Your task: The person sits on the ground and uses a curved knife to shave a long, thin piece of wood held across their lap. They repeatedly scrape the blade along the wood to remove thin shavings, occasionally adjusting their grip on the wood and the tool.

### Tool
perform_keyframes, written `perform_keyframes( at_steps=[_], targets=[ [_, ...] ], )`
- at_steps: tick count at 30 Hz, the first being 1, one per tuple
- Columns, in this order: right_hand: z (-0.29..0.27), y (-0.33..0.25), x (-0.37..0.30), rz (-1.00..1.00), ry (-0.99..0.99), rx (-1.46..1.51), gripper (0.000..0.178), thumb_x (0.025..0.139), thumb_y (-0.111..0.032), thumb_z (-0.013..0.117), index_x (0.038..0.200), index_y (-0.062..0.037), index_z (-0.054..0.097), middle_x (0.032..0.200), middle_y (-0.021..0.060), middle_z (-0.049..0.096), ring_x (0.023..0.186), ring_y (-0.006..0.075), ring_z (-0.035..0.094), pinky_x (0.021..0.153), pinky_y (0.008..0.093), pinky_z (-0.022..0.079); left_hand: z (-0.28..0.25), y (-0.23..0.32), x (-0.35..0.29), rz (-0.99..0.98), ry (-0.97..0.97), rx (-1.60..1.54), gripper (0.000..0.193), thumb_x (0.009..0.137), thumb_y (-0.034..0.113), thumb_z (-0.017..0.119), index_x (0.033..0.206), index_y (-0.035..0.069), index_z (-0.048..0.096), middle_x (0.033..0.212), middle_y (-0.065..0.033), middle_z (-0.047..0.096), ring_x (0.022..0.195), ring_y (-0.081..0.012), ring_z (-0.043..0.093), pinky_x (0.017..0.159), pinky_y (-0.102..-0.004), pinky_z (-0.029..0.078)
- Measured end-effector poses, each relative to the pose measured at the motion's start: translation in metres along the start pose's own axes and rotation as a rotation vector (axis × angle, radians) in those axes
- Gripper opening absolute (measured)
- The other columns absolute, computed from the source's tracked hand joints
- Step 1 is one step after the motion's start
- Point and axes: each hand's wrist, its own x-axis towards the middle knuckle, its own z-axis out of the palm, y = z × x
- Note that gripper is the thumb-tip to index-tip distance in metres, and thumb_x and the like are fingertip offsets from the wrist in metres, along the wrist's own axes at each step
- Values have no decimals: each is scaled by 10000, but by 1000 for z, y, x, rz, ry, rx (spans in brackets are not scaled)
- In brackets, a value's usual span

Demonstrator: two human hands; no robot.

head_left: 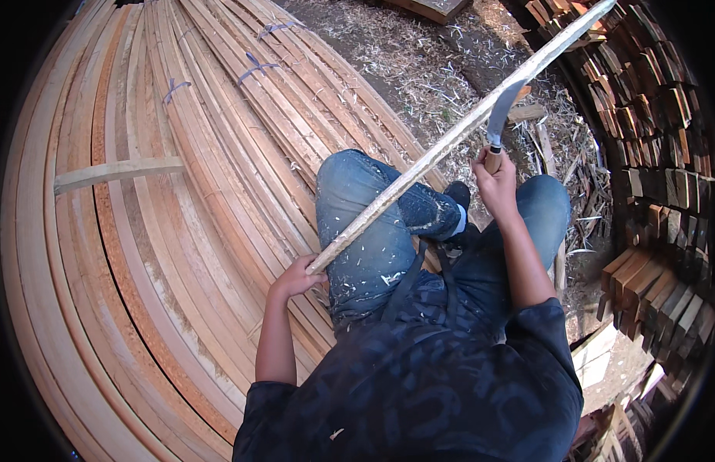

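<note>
Closest to my view is the person's dark shirt (411, 393), a pale chip (336, 435) lying on it. Past it I have the blue jeans (365, 266), bent at both knees and flecked with wood bits. Just left of them, the left hand (297, 277) is wrapped round the lower end of a long pale stick (458, 140). The stick slants over the left thigh and runs up to the right, its far end well beyond both knees.

Farther out, the right hand (496, 183) is clamped on the wooden handle of a knife (499, 119) — curved blade upward, right at the stick's near side. Whether the edge touches the wood, I cannot tell from this angle. Between the knees I make out a dark shoe (458, 192).

On my left, long slats (211, 254) fan away lengthwise, with a short crosspiece (119, 174) laid over them. Toward their far ends, some are bound with bluish ties (259, 68). Beyond the knees, curly shavings litter the ground (396, 61). Along the right side stand stacks of cut wood (658, 300) — ends facing inward, row behind row, up toward the top of my view.
</note>
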Motion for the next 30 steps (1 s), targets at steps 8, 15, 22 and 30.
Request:
perform_keyframes(
  at_steps=[8, 15, 22, 30],
  targets=[
    [-7, -6, 0, 156, 96, 170, 67, 846, 16, 560, 831, -5, 498, 598, 28, 466, 516, 153, 469, 515, 324, 395, 4, -6, -1, 26, 18, 11, 567, 721, 158, 747, 1209, -47, 544, 1065, -153, 645, 984, -214, 606, 883, -316, 467],
    [18, 18, -7, -67, -261, -137, 115, 753, -24, 574, 867, -35, 559, 667, 165, 603, 635, 365, 602, 574, 384, 461, -3, -30, -1, 101, 89, 83, 580, 728, 229, 755, 1199, -44, 555, 1061, -193, 649, 961, -261, 632, 858, -333, 487],
    [-11, 1, -11, -268, -516, -645, 174, 686, -123, 593, 858, -123, 568, 708, 170, 621, 717, 386, 624, 625, 493, 462, 4, -14, -6, 87, 92, 150, 568, 724, 241, 742, 1216, 18, 564, 1065, -171, 646, 993, -264, 610, 878, -333, 472],
    [-20, 15, -20, -299, -441, -528, 139, 719, -109, 590, 851, -79, 563, 676, 178, 598, 668, 385, 611, 595, 486, 462, 9, -14, -7, 11, 78, 87, 652, 716, 270, 767, 1243, -36, 533, 1133, -217, 625, 1076, -297, 587, 941, -342, 441]
  ],
)
